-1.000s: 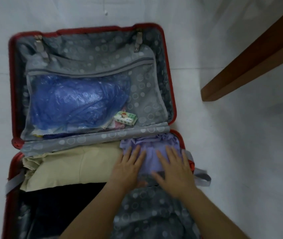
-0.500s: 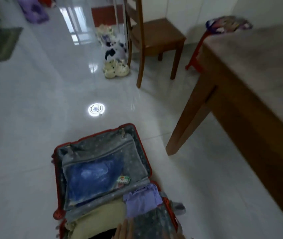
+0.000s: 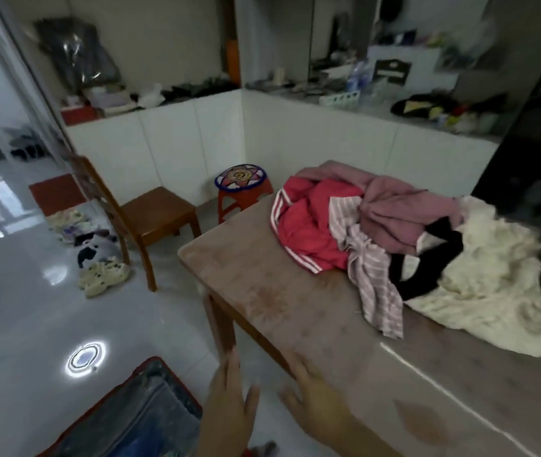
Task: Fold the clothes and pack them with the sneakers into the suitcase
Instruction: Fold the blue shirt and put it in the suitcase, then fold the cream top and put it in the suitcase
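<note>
1. Nearest to me, the left hand (image 3: 229, 407) and the right hand (image 3: 318, 410) are raised side by side, apart from each other. The fingers (image 3: 232, 367) of both are straight and spread wide, and they hold nothing. The right hand lies at the bench (image 3: 279, 308) near edge; I cannot tell whether it touches.
2. The suitcase (image 3: 143, 404) lies open on the floor (image 3: 15, 324), left of the hands. Only one red-rimmed corner shows, pointing away from me.
3. The bench top between the hands and the clothes (image 3: 394, 245) is bare.
4. The clothes are an unfolded heap; its long axis follows the bench, from far left to near right. A striped piece trails toward me.
5. The sneakers (image 3: 102, 275) stand in a row on the floor just beside the chair (image 3: 157, 212), well apart from the suitcase, with open tile between.
6. A red stool (image 3: 241, 179) stands at the bench's far end.
</note>
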The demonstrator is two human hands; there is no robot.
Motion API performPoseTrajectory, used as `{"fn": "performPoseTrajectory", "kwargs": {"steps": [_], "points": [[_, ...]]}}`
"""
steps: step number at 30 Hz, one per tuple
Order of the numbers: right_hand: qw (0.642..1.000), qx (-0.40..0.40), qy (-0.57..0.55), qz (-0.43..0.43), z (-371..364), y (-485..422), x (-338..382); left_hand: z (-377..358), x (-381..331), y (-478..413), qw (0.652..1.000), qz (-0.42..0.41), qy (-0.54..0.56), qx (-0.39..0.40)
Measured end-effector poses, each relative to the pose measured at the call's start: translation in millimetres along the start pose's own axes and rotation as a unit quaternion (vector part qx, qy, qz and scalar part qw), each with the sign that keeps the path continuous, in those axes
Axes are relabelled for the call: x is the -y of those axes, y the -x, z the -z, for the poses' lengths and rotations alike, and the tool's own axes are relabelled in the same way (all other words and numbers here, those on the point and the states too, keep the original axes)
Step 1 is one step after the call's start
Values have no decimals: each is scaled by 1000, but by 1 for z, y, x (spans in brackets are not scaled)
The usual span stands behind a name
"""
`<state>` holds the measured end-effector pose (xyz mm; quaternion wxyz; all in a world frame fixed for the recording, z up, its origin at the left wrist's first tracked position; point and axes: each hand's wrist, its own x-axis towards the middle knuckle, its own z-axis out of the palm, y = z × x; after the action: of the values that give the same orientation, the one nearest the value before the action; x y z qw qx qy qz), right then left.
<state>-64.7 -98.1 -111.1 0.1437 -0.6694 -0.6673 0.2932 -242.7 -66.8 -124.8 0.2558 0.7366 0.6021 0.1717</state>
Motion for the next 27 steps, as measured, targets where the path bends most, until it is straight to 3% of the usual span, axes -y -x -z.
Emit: {"fn": "performPoseTrajectory", "kwargs": {"steps": [5,14,17,21,25,27], "points": [[992,-88,21,85,101,-1,-40,-24,-98,-35,996,-77,38,-25],[986,-121,101,-63,248,28,-213,-80,-239,-89,996,-62,65,1],[985,-102,102,-94,262,34,-241,-96,-251,-102,998,-42,43,17],[990,-63,80,-97,248,27,-250,-116,-243,-121,995,-27,-101,-6],[993,-23,68,-93,224,16,-246,-135,-253,-132,990,21,-24,136],[994,1,72,-84,219,14,-242,-147,-247,-135,984,-16,-84,155]]}}
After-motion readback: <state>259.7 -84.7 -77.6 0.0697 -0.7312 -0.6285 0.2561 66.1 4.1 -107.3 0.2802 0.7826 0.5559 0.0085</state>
